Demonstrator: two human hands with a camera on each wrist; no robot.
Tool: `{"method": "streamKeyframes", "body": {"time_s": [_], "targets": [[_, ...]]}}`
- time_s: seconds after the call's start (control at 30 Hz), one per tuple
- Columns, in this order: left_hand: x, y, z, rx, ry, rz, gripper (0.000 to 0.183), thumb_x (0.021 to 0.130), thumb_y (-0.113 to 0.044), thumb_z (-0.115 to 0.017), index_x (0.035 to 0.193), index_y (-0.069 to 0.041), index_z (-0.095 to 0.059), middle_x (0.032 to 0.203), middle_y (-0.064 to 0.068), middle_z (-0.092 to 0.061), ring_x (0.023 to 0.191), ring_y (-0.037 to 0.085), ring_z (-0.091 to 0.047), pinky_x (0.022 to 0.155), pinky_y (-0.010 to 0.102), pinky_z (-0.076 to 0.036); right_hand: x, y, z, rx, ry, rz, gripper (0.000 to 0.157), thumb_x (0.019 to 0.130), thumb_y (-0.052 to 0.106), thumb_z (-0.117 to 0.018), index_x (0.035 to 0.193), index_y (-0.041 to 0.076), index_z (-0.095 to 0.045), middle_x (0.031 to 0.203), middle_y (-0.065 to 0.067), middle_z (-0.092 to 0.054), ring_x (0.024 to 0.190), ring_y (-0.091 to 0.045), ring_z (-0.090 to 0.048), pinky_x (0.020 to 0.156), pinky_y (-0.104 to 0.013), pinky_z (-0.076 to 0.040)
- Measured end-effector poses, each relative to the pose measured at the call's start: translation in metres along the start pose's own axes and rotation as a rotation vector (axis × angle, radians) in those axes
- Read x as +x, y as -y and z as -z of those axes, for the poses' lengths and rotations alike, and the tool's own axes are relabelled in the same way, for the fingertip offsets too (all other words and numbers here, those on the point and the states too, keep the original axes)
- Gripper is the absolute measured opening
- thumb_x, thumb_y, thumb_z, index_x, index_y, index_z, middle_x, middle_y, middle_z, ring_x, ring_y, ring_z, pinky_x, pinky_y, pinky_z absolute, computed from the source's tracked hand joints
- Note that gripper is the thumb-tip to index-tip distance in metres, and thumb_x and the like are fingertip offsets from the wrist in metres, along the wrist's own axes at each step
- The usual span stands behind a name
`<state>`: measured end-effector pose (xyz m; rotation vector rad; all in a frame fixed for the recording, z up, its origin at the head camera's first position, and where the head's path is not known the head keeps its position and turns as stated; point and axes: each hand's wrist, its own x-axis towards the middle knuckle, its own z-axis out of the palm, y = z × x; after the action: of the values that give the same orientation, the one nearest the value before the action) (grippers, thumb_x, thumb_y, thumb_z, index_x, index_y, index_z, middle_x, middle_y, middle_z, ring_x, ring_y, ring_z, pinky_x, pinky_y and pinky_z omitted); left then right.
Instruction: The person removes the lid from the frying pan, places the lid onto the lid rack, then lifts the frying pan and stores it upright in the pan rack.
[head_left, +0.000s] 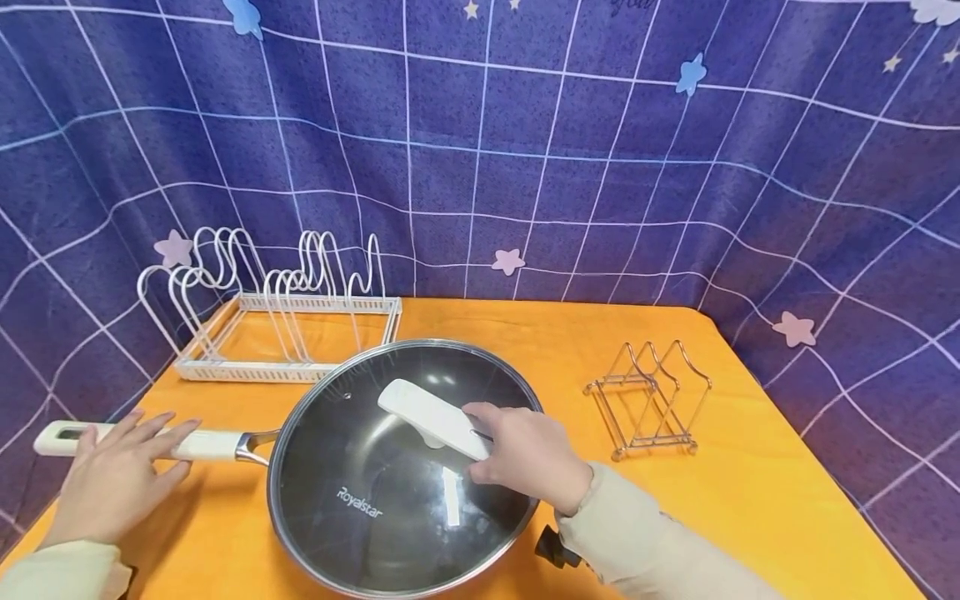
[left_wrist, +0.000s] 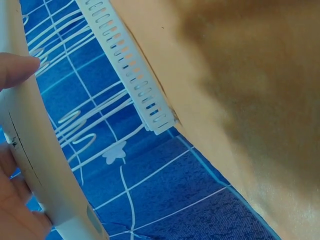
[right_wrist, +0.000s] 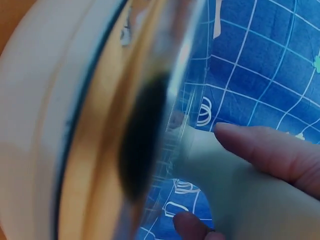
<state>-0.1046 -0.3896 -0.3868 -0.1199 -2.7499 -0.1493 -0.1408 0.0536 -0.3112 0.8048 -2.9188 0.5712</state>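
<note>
A wok (head_left: pixel 217 444) with a cream handle and a glass lid (head_left: pixel 352 467) marked Royalstar stands on the orange tablecloth. My right hand (head_left: pixel 528 450) grips the white lid handle (head_left: pixel 431 417) at its right end, thumb and fingers on either side of it. In the right wrist view, the lid handle (right_wrist: pixel 240 180) lies between the thumb and the fingertips, beside the glass. My left hand (head_left: pixel 120 475) rests on the wok handle with its fingers spread across it. The left wrist view shows its fingers touching the wok handle (left_wrist: pixel 47 165).
Behind the wok at left stands a white wire rack (head_left: pixel 255 372) with upright loops. A smaller metal rack (head_left: pixel 652 404) is on the right side of the table. A blue checked cloth (head_left: pixel 480 150) with stars hangs behind and at the sides.
</note>
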Motion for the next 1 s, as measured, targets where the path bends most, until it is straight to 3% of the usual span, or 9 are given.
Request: {"method": "streamKeyframes", "body": {"time_s": [0.23,0.47,0.73,1.0], "targets": [[-0.004,0.003,-0.001,-0.012,-0.017,0.001,0.053,0.072,-0.013,-0.076,0.121,-0.003,-0.06,0.122,0.037,-0.053,0.122,0.057,-0.039,0.106,0.076,-0.001,0.001,0.001,-0.004,0.024,0.003,-0.024,0.059,0.068,0.02,-0.08,0.125,0.02,-0.066,0.083,0.002,-0.071,0.055,-0.009,-0.047,0.042,-0.026,-0.035],[-0.001,0.002,-0.004,-0.026,-0.031,-0.007,0.052,0.072,-0.013,-0.076,0.121,-0.002,-0.06,0.122,0.037,-0.053,0.125,0.056,-0.038,0.107,0.075,0.001,-0.003,0.0,-0.007,-0.037,-0.077,0.033,0.056,0.07,0.021,-0.079,0.124,0.024,-0.068,0.112,0.006,-0.072,0.067,-0.011,-0.06,0.044,-0.023,-0.035],[0.0,-0.001,-0.006,-0.022,-0.035,0.013,0.051,0.072,-0.014,-0.076,0.12,-0.003,-0.061,0.122,0.036,-0.054,0.123,0.055,-0.039,0.107,0.076,0.0,-0.005,0.0,-0.011,-0.081,-0.137,0.004,0.052,0.069,0.024,-0.077,0.121,0.025,-0.069,0.087,0.002,-0.072,0.062,-0.009,-0.054,0.04,-0.024,-0.033],[0.001,-0.001,-0.005,-0.025,-0.047,0.013,0.049,0.072,-0.013,-0.075,0.118,-0.002,-0.061,0.122,0.036,-0.055,0.125,0.055,-0.038,0.107,0.076,0.0,-0.005,0.001,-0.014,-0.073,-0.156,-0.035,0.052,0.068,0.025,-0.078,0.119,0.024,-0.07,0.085,0.003,-0.072,0.06,-0.007,-0.053,0.041,-0.024,-0.033]]}}
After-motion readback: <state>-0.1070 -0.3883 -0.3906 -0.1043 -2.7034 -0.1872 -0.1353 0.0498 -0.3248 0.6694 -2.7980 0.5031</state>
